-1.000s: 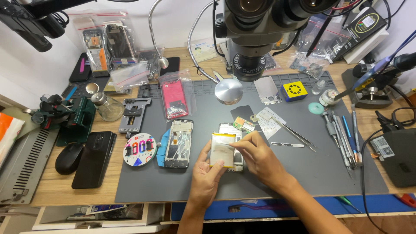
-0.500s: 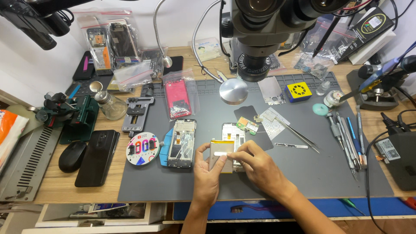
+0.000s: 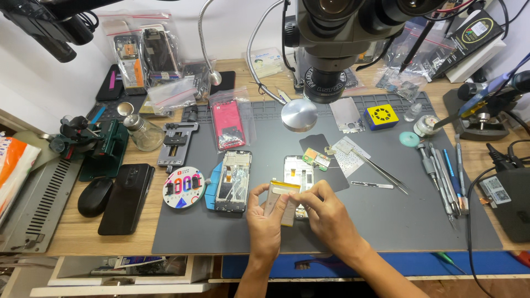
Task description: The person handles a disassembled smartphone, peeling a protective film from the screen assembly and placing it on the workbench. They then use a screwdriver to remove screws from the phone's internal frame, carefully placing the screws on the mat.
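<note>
Grey work mat (image 3: 386, 221): bare room to the right. Opened phone frame (image 3: 298, 171) beneath the hands. Left hand (image 3: 265, 221) and right hand (image 3: 326, 212) both pinch the flat battery (image 3: 281, 198) (long axis near-vertical, yellow end uppermost).

One cam only, head-worn, looks steeply down and fwd over the grey work mat (image 3: 386, 221) from the near edge. Mid range: whole bench fits. Microscope head (image 3: 331, 33) looms close at 12 o'clock, forearms enter at 6. No 2nd view, so no shared area.
</note>
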